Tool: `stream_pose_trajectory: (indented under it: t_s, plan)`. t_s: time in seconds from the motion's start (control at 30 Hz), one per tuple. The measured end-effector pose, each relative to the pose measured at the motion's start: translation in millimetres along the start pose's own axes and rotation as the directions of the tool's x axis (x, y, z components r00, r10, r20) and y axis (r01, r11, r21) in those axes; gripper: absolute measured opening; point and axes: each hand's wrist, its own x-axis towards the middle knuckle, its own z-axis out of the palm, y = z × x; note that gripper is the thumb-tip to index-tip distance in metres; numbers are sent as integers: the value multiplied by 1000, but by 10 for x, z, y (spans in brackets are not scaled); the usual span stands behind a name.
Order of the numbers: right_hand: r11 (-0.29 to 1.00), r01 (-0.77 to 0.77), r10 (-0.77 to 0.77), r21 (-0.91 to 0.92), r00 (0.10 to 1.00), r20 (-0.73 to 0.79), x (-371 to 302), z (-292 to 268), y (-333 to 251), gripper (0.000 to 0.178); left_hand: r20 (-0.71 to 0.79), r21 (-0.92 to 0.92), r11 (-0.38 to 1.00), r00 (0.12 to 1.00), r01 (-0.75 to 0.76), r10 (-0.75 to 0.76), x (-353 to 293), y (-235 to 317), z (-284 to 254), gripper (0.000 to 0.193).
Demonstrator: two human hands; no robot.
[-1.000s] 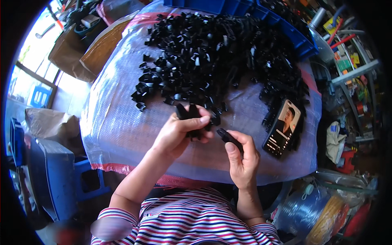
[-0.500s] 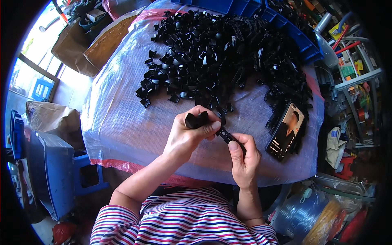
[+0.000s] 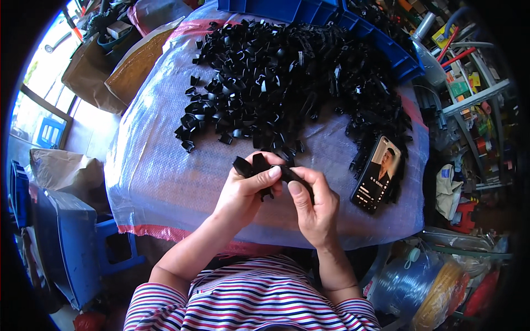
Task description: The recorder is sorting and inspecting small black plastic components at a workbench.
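Both hands meet over the near middle of a table covered with a white woven plastic sheet (image 3: 160,187). My left hand (image 3: 243,185) is closed on small black curved plastic pieces (image 3: 243,165), which stick out past the thumb. Beside it, my right hand (image 3: 314,201) pinches a black plastic strip (image 3: 295,177) between thumb and fingers, its end against the left fingertips. How the parts join is hidden by the fingers. A large pile of black plastic pieces (image 3: 259,83) spreads beyond the hands.
A phone (image 3: 377,174) with a lit screen lies right of my hands, against longer black strips. Blue crates (image 3: 375,38) stand along the far edge. To the left are a blue stool (image 3: 113,240) and sacks (image 3: 91,77); shelving (image 3: 477,99) and a wrapped spool (image 3: 400,281) are on the right.
My right hand has moved left and up, close against the left hand, bringing the black strip with it. The left hand keeps its pieces. The whole view has shifted slightly.
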Motion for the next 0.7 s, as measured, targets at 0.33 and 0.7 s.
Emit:
stream_pose_trajectory:
  t_s: [0.33, 0.7]
  plan:
    - [999, 15, -14, -38, 1000, 14, -95, -110, -42, 23, -58, 43, 993, 992, 110, -108, -27, -39, 26, 20]
    - [994, -76, 84, -82, 992, 96, -85, -292, -178, 18, 38, 156, 988, 999, -9, 3, -15, -10, -11, 16]
